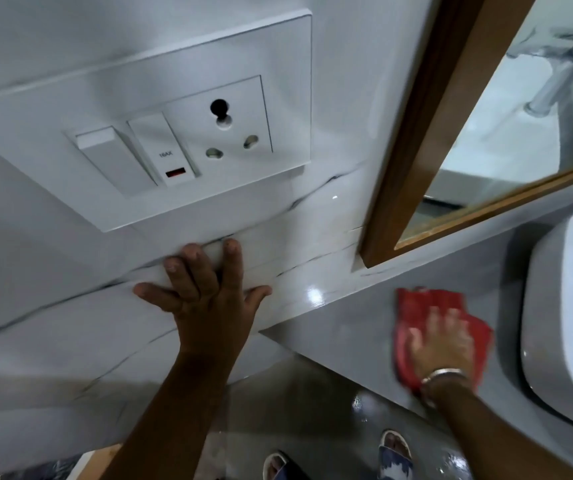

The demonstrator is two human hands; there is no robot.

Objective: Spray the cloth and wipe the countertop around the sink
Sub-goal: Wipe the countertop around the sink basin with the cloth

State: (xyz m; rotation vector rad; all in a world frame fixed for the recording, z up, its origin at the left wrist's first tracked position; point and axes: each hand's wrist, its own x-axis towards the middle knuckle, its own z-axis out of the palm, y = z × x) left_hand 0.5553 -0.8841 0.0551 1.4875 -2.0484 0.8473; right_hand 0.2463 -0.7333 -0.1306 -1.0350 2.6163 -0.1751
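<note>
A red cloth [416, 303] lies flat on the grey countertop [344, 337], just left of the white sink basin [569, 306]. My right hand [442, 341] presses down on the cloth, fingers spread over it; the hand and cloth are blurred. My left hand [205, 289] rests flat against the white marbled wall tiles below a switch plate, fingers apart and holding nothing. No spray bottle is in view.
A white switch and socket plate [174, 126] sits on the wall above my left hand. A wood-framed mirror [413, 140] hangs above the counter and reflects a chrome tap. Below are a wet glossy floor [295, 403] and two sandalled feet [394, 455].
</note>
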